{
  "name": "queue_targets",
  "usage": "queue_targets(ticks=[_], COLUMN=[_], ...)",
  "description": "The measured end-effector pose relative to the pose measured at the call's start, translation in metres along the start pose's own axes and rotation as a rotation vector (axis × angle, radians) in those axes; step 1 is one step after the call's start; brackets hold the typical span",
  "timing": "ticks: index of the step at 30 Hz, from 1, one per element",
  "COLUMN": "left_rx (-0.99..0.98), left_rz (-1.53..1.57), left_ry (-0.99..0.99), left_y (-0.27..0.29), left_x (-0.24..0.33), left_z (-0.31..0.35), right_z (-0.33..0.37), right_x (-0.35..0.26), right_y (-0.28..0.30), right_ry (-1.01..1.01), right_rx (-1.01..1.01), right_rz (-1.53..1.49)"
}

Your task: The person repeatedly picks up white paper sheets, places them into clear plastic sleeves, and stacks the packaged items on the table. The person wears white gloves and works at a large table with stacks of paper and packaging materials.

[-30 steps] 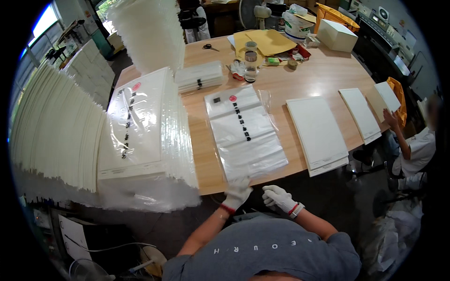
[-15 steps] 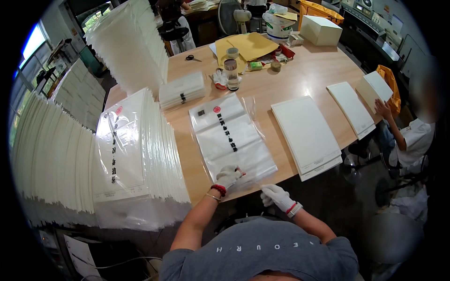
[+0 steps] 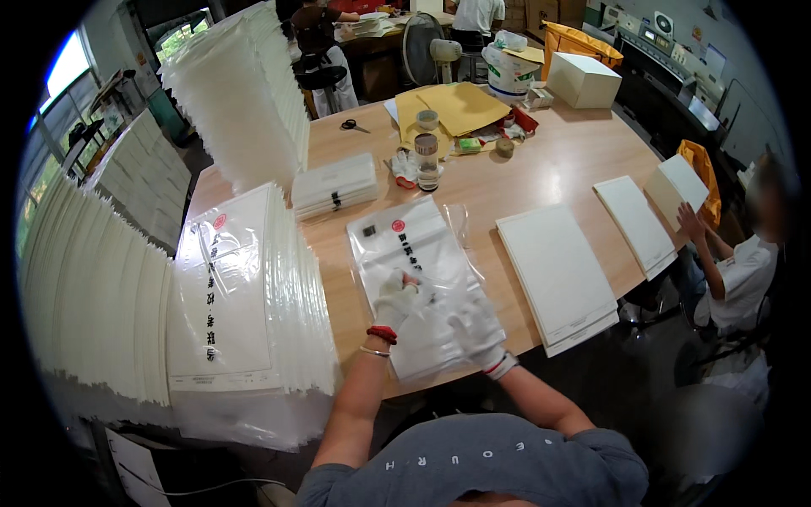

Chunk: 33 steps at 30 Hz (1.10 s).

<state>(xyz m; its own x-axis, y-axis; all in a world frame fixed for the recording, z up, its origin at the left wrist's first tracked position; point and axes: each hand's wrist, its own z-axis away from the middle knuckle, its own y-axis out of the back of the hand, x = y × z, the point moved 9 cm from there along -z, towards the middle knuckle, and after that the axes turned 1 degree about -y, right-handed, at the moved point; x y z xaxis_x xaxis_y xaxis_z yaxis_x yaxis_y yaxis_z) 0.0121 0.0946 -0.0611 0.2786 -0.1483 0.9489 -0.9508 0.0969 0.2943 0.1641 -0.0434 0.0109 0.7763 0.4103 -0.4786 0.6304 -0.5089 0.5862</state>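
Note:
A clear plastic bag of white paper (image 3: 439, 245), with dark print and a red mark, lies flat on the table in front of me. My left hand (image 3: 394, 297), in a white glove with bare fingertips, is on the bag's middle. Its fingers are curled in and the bare tips are pressed together; whatever they may pinch is too small to make out. My right hand (image 3: 477, 329), also gloved, lies over the bag's lower right part, its fingers smeared by motion. Left of the bag, a fanned stack of similar bags (image 3: 236, 287) overhangs the table's edge.
A tall white stack (image 3: 241, 101) rises at the far left. A bundle of packets (image 3: 335, 182), a jar (image 3: 427, 165), scissors (image 3: 355, 126) and yellow envelopes (image 3: 460, 106) lie beyond the bag. To the right are paper stacks (image 3: 557, 270) and a seated co-worker's hands (image 3: 691, 221).
My right hand has moved from the table's front edge onto the bag, and my left hand has slid farther up it. The co-worker's hands have come together. The view has tilted slightly.

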Motion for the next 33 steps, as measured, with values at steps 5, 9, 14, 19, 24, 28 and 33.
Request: queue_targets(ticks=[5,9,14,19,24,28,33], left_rx=[-0.185,-0.209,-0.100,0.174,0.044,-0.425,-0.705], left_rz=[-0.198,-0.234,-0.464,-0.442,-0.060,0.062,0.768], left_ry=[-0.079,-0.287,-0.473,-0.633,-0.438,-0.374,0.554], left_y=[-0.011,-0.027,-0.011,0.015,-0.011,-0.091,-0.203], left_x=[0.098,0.108,0.122,0.150,0.135,0.124,0.044], left_z=[0.011,0.021,0.057,0.097,0.140,0.175,0.207], right_z=[-0.017,0.014,0.077,0.116,0.130,0.129,0.078], right_x=[0.039,0.036,0.046,0.151,0.161,0.214,0.089], right_y=[-0.109,-0.107,-0.025,0.106,0.126,0.124,0.157], right_ry=[-0.313,-0.158,-0.367,-0.362,-0.065,-0.450,0.062], right_rx=[-0.187,-0.290,-0.665,-0.507,-0.234,-0.376,-0.117], right_rz=[-0.408,-0.333,-0.511,0.546,0.437,0.361,0.477])
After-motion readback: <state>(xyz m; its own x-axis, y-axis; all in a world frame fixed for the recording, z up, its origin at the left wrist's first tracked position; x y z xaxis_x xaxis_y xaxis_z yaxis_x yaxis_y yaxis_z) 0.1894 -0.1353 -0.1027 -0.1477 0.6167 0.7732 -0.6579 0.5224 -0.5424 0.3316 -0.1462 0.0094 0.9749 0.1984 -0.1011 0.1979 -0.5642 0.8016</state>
